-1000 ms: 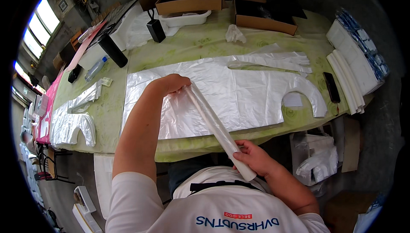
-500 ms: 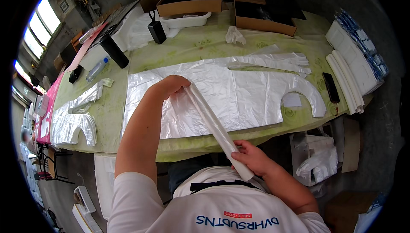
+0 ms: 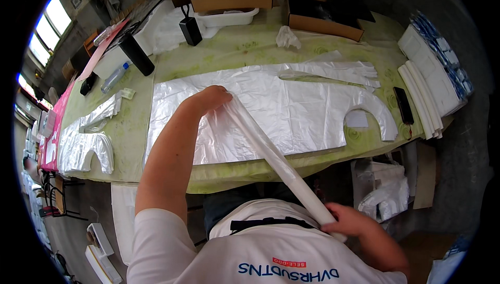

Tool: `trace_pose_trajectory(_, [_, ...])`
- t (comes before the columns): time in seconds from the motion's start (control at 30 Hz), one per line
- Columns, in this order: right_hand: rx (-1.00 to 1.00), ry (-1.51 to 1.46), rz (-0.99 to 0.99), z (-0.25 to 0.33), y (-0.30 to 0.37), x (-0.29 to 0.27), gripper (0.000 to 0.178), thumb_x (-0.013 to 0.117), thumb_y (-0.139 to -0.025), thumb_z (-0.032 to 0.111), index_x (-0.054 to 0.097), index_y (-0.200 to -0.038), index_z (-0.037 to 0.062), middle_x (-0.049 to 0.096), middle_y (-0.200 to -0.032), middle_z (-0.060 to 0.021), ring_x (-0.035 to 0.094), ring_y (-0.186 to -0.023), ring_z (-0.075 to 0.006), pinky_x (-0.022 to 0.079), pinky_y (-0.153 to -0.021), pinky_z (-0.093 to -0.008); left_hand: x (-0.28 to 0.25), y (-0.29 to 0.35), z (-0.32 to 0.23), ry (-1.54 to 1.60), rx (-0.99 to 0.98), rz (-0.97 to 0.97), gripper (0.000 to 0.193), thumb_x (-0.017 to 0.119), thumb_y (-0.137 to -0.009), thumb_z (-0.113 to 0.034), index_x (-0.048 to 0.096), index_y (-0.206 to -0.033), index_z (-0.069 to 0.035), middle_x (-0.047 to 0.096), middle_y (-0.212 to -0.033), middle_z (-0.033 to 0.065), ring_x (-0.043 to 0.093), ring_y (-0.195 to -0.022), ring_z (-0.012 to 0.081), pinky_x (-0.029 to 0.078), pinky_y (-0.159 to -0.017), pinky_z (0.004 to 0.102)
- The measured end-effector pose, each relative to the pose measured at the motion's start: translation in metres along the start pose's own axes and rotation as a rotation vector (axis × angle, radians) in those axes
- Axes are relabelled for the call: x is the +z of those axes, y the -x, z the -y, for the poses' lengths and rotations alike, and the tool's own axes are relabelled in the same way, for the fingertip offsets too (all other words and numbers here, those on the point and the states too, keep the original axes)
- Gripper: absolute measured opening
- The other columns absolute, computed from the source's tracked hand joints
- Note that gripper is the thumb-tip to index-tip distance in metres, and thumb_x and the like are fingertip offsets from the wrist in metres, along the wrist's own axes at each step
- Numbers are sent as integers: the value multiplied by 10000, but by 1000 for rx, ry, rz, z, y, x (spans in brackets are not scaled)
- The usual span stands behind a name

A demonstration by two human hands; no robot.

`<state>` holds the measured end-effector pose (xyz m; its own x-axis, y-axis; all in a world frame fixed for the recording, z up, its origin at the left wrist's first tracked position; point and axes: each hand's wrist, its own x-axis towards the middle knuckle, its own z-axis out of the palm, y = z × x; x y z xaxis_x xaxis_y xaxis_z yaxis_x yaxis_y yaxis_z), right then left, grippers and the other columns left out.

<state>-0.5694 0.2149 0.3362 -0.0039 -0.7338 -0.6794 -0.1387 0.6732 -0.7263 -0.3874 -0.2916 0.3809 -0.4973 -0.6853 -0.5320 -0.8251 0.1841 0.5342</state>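
Note:
A long white roll of plastic film (image 3: 284, 172) slants from the table down to my right side. My left hand (image 3: 213, 97) is closed on its upper end, above the table. Around its lower end are the fingers of my right hand (image 3: 350, 220), beside my waist. Under my left hand a large sheet of thin, shiny white plastic, cut like an apron (image 3: 307, 115), lies flat across the table. It has a curved neck cutout at the right and a long strip along its far edge. My left hand hides part of it.
Folded plastic pieces (image 3: 86, 146) lie at the left. Behind stand a black cylinder (image 3: 136, 55), a water bottle (image 3: 114, 77), a black block with a loop (image 3: 190, 31) and cardboard boxes (image 3: 325, 26). A phone (image 3: 402, 105) and white rolls (image 3: 421, 102) sit at the right.
My right hand has moved down and to the right with the lower end of the roll, and more of its length shows. My left hand has shifted slightly upward.

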Motion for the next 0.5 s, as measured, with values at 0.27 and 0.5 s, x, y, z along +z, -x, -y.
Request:
trace_pose_trajectory(0.27, [149,118,-146,-82,73,-12,682,880,-783,205,578,-1375,50,708,-1112,-56,653,-948,-133,545,-826,-305,-8,-62,27,-557,209,-278,424,644,-897,-318,649,-1238,-66,592,-1302,187,584,-1211,403,490,-1037,466])
trace_pose_trajectory(0.5, [56,85,-305,-49,67,-4,675,880,-773,153,583,-1369,46,715,-1072,-65,659,-888,-131,557,-750,-306,32,2,27,51,625,-820,571,726,-851,-203,503,-1353,-46,520,-1383,195,472,-1322,389,381,-1128,453])
